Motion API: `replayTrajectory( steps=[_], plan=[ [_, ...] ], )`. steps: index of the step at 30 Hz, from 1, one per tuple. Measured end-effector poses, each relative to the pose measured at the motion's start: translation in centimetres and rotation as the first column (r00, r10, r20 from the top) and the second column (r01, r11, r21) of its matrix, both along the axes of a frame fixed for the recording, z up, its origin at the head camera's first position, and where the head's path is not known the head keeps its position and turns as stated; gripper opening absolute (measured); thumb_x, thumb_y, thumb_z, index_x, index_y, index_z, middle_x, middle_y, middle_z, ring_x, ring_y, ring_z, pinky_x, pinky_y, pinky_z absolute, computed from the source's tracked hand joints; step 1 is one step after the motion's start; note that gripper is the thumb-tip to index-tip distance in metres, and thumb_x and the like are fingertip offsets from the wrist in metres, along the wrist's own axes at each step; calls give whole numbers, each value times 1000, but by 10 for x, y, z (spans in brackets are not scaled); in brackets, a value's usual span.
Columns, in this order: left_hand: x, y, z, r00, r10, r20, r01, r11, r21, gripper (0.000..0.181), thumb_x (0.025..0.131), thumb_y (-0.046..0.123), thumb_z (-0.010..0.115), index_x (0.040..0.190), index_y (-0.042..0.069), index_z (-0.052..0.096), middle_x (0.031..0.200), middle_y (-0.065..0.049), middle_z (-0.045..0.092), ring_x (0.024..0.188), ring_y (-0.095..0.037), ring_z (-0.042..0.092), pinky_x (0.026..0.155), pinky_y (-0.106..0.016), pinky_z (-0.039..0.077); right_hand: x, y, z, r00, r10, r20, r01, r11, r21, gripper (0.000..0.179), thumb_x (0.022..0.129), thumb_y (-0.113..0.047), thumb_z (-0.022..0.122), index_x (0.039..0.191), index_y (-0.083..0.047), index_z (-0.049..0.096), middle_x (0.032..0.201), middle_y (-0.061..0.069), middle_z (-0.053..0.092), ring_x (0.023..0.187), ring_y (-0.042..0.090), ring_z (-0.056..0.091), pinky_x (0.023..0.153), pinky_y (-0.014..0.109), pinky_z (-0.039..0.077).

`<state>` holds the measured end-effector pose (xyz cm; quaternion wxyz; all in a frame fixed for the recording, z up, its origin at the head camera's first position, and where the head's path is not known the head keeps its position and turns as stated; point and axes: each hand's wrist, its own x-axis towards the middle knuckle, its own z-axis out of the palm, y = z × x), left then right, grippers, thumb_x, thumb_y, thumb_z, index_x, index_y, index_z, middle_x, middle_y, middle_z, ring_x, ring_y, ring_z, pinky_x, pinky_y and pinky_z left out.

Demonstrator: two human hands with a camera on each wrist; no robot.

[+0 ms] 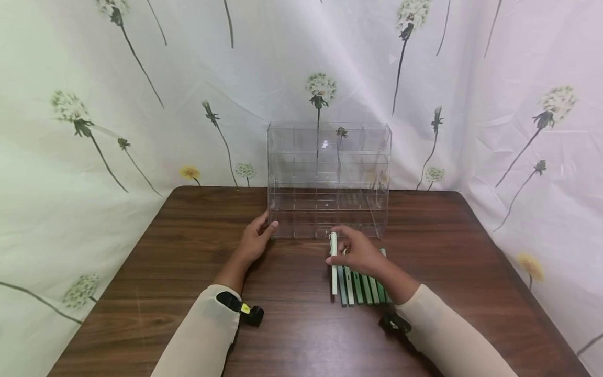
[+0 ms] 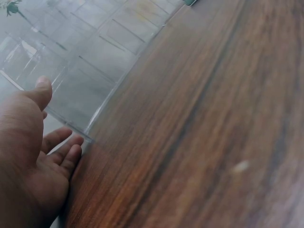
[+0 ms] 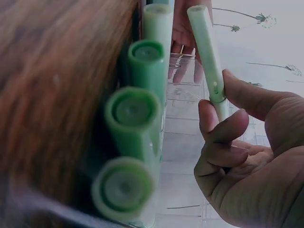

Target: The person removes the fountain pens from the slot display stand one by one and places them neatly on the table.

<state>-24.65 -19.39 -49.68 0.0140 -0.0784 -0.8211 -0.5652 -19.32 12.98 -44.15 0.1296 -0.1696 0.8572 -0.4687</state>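
My right hand (image 1: 360, 254) pinches a pale green pen (image 1: 334, 272) between thumb and fingers, its clip end towards the clear organizer. In the right wrist view the held pen (image 3: 204, 45) is raised off the table, beside a row of pens (image 3: 142, 107) in green shades. From the head view, that row (image 1: 358, 288) lies side by side under and beside my right hand, partly hidden by it. My left hand (image 1: 254, 241) is at the lower left corner of the clear tiered organizer (image 1: 306, 222). The left wrist view shows its thumb up and fingers extended along the organizer's side.
The organizer stands near the back of the brown wooden table (image 1: 292, 335), its see-through tiers split into small compartments. Behind and to both sides hangs a white curtain (image 1: 264, 78) printed with dandelions. Dark straps with small devices (image 1: 254, 315) sit on the sleeved wrists.
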Motion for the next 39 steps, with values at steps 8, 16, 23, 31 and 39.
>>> replayTrajectory(
  steps=[8, 16, 23, 31, 39],
  plan=[
    [-1, 0, -1, 1000, 1, -2, -1, 1000, 6, 66, 115, 30, 59, 172, 9, 33, 167, -28, 47, 149, -46, 54, 123, -59, 45, 1, -3, -6, 1000, -16, -1, 16, 999, 32, 84, 91, -17, 91, 163, -9, 48, 79, 2, 67, 57, 13, 43, 60, 31, 40],
    [3, 2, 8, 1000, 0, 13, 0, 1000, 24, 66, 116, 25, 58, 172, 6, 29, 168, -32, 43, 151, -48, 51, 125, -61, 43, 2, -7, -9, 1000, -10, -19, 12, 996, 83, 83, 90, -17, 92, 161, -8, 50, 79, 1, 68, 60, 13, 48, 61, 32, 41],
    [-1, -2, 0, 1000, -3, -10, 3, 1000, 0, 66, 116, 30, 58, 173, 10, 31, 168, -29, 45, 151, -45, 53, 123, -58, 45, 1, -8, -11, 999, -6, -42, 11, 992, 123, 85, 90, -18, 92, 163, -6, 49, 78, 0, 68, 63, 13, 50, 64, 33, 44],
    [-2, -1, 0, 1000, 4, -1, -4, 1000, 19, 67, 114, 30, 61, 172, 12, 33, 168, -27, 45, 151, -43, 52, 124, -58, 44, 1, -7, -12, 997, -11, -76, 21, 990, 136, 82, 87, -20, 95, 157, -3, 55, 102, 6, 68, 72, 16, 52, 65, 33, 45],
    [-2, -1, -1, 1000, 7, 3, -7, 1000, 12, 67, 114, 31, 61, 172, 13, 34, 167, -26, 48, 150, -43, 54, 124, -57, 45, -1, -6, -11, 989, 19, -147, 12, 977, 211, 84, 84, -24, 98, 154, 0, 58, 131, 16, 64, 97, 22, 61, 85, 44, 55]
  ],
)
